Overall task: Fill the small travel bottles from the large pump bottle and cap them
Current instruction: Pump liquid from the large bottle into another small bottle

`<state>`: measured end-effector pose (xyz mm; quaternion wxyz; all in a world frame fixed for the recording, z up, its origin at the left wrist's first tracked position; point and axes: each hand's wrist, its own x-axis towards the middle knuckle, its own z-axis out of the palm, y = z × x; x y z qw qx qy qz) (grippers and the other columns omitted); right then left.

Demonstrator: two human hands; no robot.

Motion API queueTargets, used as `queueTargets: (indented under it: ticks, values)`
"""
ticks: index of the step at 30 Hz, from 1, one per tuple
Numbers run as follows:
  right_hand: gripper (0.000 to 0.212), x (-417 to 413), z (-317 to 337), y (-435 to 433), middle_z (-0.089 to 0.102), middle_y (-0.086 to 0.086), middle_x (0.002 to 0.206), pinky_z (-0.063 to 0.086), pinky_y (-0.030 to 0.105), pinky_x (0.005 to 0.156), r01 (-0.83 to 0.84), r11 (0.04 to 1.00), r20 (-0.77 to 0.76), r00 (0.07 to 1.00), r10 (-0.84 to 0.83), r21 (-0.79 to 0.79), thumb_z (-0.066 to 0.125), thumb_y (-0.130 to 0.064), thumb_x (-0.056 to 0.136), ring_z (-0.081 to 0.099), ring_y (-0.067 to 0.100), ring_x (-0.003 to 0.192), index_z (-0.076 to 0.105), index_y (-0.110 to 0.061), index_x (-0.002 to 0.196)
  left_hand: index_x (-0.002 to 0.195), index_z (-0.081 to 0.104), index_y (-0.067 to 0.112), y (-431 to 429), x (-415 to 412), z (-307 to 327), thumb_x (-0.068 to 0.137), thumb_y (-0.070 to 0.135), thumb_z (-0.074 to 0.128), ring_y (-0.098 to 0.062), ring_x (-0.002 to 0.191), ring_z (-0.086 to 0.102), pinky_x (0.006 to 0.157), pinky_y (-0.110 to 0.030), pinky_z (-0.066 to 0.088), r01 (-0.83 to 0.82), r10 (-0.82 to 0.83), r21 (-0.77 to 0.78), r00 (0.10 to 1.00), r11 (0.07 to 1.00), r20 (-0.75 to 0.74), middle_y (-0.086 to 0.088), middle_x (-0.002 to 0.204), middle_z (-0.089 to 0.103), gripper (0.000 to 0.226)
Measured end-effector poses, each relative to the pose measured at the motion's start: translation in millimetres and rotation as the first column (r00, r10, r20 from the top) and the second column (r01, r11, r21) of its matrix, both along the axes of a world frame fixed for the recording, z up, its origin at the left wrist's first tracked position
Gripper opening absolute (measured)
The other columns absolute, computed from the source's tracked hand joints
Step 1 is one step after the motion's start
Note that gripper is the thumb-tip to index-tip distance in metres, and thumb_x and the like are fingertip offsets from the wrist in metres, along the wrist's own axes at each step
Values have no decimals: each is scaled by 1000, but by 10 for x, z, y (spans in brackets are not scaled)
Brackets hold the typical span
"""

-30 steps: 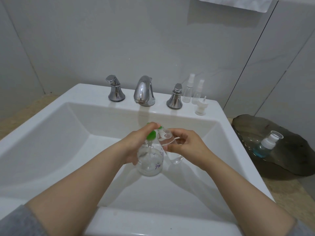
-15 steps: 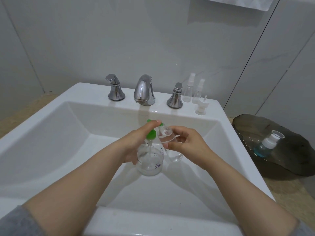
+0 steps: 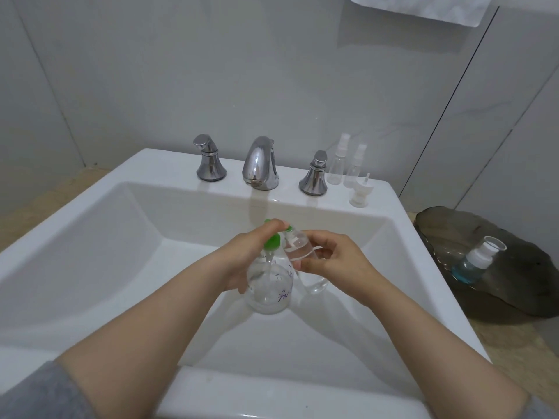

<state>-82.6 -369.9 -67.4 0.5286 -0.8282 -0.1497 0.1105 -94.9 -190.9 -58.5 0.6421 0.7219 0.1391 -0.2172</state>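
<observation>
Over the sink [image 3: 151, 167] the left hand [image 3: 239, 261] holds the pump bottle [image 3: 269, 290]. Its grip is curled round the clear body, and one finger lies on the green pump head. The right hand [image 3: 335, 267] pinches the small bottle [image 3: 298, 247], which is tilted, with its open neck just beside the nozzle. Two spray bottles [image 3: 338, 164] and a loose cap [image 3: 360, 193] stand on the rim, right of the faucet [image 3: 260, 164]. A blue bottle [image 3: 472, 264] lies tilted on a dark tray [image 3: 514, 288] at the far right.

spray bottles [image 3: 338, 169], cap [image 3: 359, 192] on sink [image 3: 169, 166]
</observation>
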Motion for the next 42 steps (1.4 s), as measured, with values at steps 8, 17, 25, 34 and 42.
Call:
queueTargets:
  ticks: [8, 17, 25, 34, 42]
  values:
    - [34, 33, -4, 7, 74, -5, 100, 53, 44, 95, 2, 999, 35, 999, -4, 45, 76, -9, 78, 70, 15, 93, 72, -30, 105, 135, 55, 33, 19, 13, -7, 84, 72, 49, -37, 121, 51, 113, -65, 20, -8, 7, -29, 999, 1000, -32, -3, 130, 57, 64]
    - [36, 33, -5, 4, 74, -5, 98, 53, 42, 95, 3, 999, 29, 1000, -4, 47, 75, -7, 78, 71, 15, 92, 72, -28, 107, 125, 61, 32, 18, 27, -13, 81, 72, 53, -29, 109, 58, 110, -60, 28, 5, -5, -58, 1000, 998, -16, -4, 126, 60, 60]
    - [33, 44, -30, -4, 73, -4, 101, 51, 46, 96, -5, 1000, 3, 1000, 5, -8, 78, -12, 76, 69, 15, 96, 72, -31, 102, 110, 62, 25, -6, 6, 9, 64, 64, 61, -28, 100, 59, 110, -60, 25, -15, 16, -31, 1000, 999, 16, -3, 110, 55, 60]
    - [33, 37, -27, -3, 73, -4, 101, 51, 46, 97, -5, 1000, -7, 1000, 5, -18, 77, -11, 77, 70, 14, 94, 72, -30, 104, 109, 63, 25, -6, 1, 8, 56, 65, 62, -32, 101, 58, 109, -61, 26, -15, 15, -22, 1000, 1000, 13, -4, 114, 55, 66]
    - [35, 24, 13, 5, 74, -6, 97, 52, 43, 96, 7, 999, 20, 1000, -8, 31, 76, -7, 78, 70, 13, 92, 72, -30, 105, 133, 56, 30, -2, -18, 23, 53, 78, 60, -37, 122, 53, 112, -65, 24, 8, -9, -48, 1000, 999, -22, -8, 137, 53, 94]
